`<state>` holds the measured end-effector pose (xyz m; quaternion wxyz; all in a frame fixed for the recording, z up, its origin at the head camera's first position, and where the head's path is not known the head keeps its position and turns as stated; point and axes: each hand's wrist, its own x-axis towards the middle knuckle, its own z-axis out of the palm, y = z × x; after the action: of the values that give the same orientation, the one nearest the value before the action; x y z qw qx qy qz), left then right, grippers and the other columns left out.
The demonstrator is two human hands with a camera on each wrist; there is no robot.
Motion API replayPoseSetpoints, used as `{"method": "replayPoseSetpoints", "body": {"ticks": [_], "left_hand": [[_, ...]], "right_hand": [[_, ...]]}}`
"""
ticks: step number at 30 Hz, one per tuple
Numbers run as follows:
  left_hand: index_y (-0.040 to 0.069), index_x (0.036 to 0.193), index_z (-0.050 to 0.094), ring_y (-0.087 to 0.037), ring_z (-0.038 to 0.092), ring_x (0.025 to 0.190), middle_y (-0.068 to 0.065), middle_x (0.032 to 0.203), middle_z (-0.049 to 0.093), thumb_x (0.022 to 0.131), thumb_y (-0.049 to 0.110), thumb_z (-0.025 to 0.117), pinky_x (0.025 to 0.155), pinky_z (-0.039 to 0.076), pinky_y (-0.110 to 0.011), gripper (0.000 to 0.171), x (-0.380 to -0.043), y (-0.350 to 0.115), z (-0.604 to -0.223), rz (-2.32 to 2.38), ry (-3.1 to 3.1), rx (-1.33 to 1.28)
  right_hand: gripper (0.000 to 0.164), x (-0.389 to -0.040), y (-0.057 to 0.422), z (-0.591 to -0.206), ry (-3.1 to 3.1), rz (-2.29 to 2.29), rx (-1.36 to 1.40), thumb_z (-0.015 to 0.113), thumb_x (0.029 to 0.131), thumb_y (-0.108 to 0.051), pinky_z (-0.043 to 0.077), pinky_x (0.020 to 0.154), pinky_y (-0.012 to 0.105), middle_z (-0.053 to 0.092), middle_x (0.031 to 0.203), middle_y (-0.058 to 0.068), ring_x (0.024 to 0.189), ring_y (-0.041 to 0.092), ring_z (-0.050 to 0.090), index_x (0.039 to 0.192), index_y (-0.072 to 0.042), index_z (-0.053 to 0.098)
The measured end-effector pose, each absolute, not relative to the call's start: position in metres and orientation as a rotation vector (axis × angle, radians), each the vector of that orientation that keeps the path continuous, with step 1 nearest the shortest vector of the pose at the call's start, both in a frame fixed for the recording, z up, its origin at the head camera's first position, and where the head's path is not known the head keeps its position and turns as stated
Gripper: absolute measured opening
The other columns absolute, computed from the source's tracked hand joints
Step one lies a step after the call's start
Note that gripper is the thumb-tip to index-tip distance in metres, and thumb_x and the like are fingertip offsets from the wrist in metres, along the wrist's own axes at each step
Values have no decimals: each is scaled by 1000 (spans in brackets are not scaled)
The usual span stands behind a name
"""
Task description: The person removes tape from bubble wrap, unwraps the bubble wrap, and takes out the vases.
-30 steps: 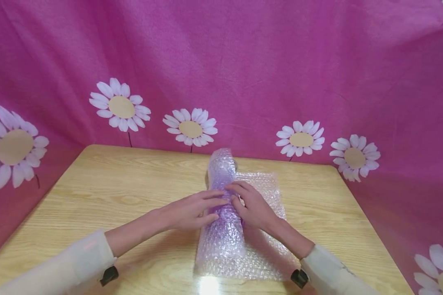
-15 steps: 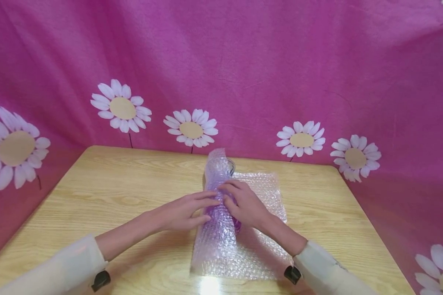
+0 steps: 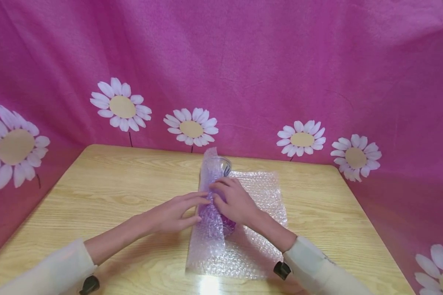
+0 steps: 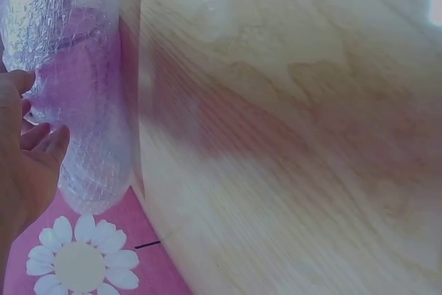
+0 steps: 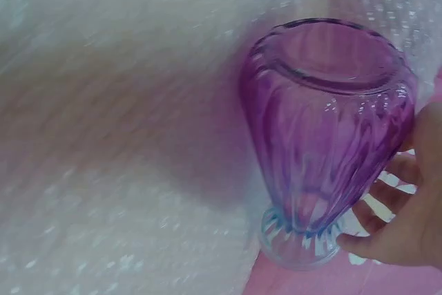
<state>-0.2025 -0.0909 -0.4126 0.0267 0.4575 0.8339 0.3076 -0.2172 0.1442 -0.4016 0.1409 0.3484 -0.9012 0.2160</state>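
A ribbed purple glass vase (image 5: 324,129) lies on its side, its clear flared end (image 3: 223,164) pointing to the far edge of the table. Bubble wrap (image 3: 256,246) spreads beneath it, and a flap (image 3: 206,241) folds over its left side. My left hand (image 3: 175,213) touches that flap from the left, fingers long and thumb held apart. On the vase's right side, my right hand (image 3: 236,203) rests with bent fingers reaching over the top onto the wrap. In the right wrist view its thumb lies near the narrow neck. The right hand hides the vase's middle.
The sheet of bubble wrap reaches right of the vase and toward the front of the wooden table (image 3: 125,176). A pink cloth (image 3: 243,82) printed with white daisies hangs behind the table and along both sides.
Both hands have shifted left together, and the vase has rolled left under them. The flap has drawn back leftward, baring the clear end and more of the purple glass.
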Motion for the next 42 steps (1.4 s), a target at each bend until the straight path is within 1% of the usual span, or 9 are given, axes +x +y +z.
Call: {"method": "replayPoseSetpoints", "body": {"ticks": [6, 12, 19, 22, 26, 30, 32, 37, 42], "left_hand": [[2, 141, 51, -33, 40, 139, -18, 151, 44, 97, 14, 63, 114, 33, -47, 47, -201, -100, -418, 964, 2603, 1398], [2, 141, 50, -32, 45, 135, -16, 147, 49, 96, 12, 64, 111, 38, -47, 48, -200, -108, -425, 1007, 2616, 1379], [4, 142, 50, -28, 43, 137, -13, 149, 48, 95, 14, 65, 112, 36, -43, 51, -199, -104, -424, 1000, 2614, 1342], [4, 141, 50, -31, 44, 137, -15, 149, 47, 93, 15, 65, 112, 37, -44, 51, -198, -101, -422, 976, 2634, 1353], [5, 140, 52, -31, 44, 136, -15, 149, 47, 92, 16, 66, 112, 37, -43, 51, -197, -99, -420, 962, 2654, 1321], [6, 139, 52, -30, 43, 137, -15, 149, 46, 92, 16, 65, 112, 36, -43, 50, -196, -99, -419, 966, 2654, 1288], [5, 138, 53, -30, 42, 138, -16, 150, 45, 92, 16, 64, 112, 36, -43, 49, -196, -99, -419, 965, 2655, 1281], [4, 137, 53, -32, 44, 136, -19, 150, 45, 91, 15, 64, 112, 36, -45, 48, -195, -99, -419, 977, 2660, 1283], [3, 136, 53, -35, 45, 135, -20, 149, 45, 91, 12, 64, 110, 38, -47, 47, -194, -97, -419, 989, 2657, 1291]], "right_hand": [[27, -217, 128, -394, -2662, 552, 992, 60, 92, -15, 43, 98, 46, 67, 116, 12, 113, 31, 57, 115, -3, 71], [26, -216, 116, -390, -2696, 458, 994, 60, 92, -15, 43, 98, 45, 68, 114, 12, 113, 30, 58, 112, -4, 72], [25, -214, 121, -391, -2674, 506, 981, 61, 92, -13, 43, 100, 46, 69, 114, 14, 114, 30, 58, 112, -3, 72], [24, -214, 124, -394, -2651, 543, 984, 61, 94, -13, 44, 98, 45, 68, 115, 12, 113, 29, 58, 113, -4, 72], [29, -212, 130, -395, -2660, 659, 999, 60, 96, -15, 43, 102, 46, 64, 123, 13, 119, 31, 55, 121, -3, 68], [39, -208, 141, -396, -2696, 783, 997, 59, 99, -20, 38, 109, 50, 55, 138, 17, 129, 35, 48, 133, -3, 60], [41, -206, 146, -397, -2712, 801, 986, 57, 101, -22, 35, 112, 51, 51, 142, 19, 133, 36, 45, 137, -3, 58], [40, -203, 163, -401, -2722, 767, 954, 49, 104, -20, 31, 114, 52, 49, 146, 19, 136, 37, 42, 140, -2, 55], [44, -199, 181, -404, -2748, 665, 907, 50, 104, -22, 27, 115, 54, 46, 148, 21, 138, 38, 39, 143, -1, 52]]}}
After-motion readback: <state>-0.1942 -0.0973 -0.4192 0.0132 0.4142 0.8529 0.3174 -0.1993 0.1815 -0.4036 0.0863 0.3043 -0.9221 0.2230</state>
